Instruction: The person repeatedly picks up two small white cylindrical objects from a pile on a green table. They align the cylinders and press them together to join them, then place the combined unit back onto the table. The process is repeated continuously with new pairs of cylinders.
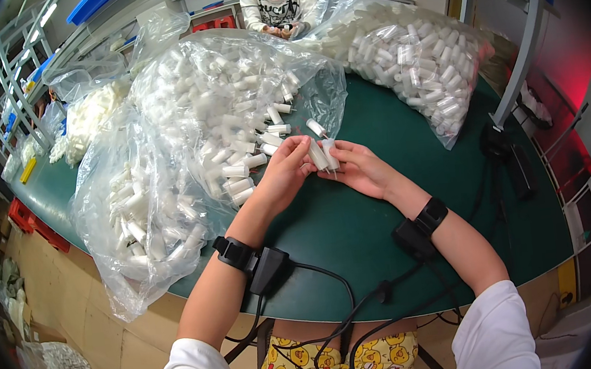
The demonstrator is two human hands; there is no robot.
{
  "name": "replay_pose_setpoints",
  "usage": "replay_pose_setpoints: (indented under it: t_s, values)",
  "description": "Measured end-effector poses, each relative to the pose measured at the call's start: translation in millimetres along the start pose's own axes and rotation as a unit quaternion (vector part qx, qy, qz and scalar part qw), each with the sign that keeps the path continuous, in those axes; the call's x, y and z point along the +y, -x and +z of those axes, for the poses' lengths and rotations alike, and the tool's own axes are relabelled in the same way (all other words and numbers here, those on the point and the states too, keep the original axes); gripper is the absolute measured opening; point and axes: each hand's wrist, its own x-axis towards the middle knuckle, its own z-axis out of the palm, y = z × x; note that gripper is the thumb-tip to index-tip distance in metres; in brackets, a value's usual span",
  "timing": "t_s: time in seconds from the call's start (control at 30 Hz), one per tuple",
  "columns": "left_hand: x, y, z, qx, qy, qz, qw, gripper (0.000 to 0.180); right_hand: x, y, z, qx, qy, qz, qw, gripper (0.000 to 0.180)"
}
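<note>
Over the smooth green table (368, 263), in from its near edge, the left grip (286, 175) and right grip (367, 171) pinch two white cylinders (330, 153) side by side; a clear plastic bag (118, 261) of similar cylinders overhangs the left edge.

Our head-worn fisheye view, facing down and forward over green table (373, 237), our left hand (285, 171) and right hand (367, 168) near

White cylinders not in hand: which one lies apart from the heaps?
The single white cylinder just beyond the left hand and right hand; the other unheld cylinders lie massed in or beside clear plastic bags.
</note>
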Motion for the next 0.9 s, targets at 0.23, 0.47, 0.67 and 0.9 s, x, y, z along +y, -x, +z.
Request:
replay_pose_setpoints:
  t_s: [0.23, 0.47, 0.67, 0.9]
  values:
    - [-0.7, 0.1, 2.9, 0.009, -0.018, 0.009, 1.0, 0.026, 1.4, -1.1, -6.7, -0.012, -0.002, 0.015, 1.0, 0.032]
    - [-0.1, -0.3, 1.3, -0.01, -0.047, -0.013, 0.999, 0.025, 0.7, -3.3, -5.3, -0.024, -0.026, 0.028, 0.999, 0.038]
    - [0.5, 0.4, 5.9, -0.009, -0.056, -0.019, 0.998, 0.028, -0.4, -1.4, -3.5, 0.013, -0.025, 0.037, 0.999, 0.04]
    - [-0.6, 0.4, 1.7, -0.002, -0.067, -0.032, 0.997, 0.028, 1.7, -2.4, -7.4, -0.018, -0.011, 0.029, 0.999, 0.038]
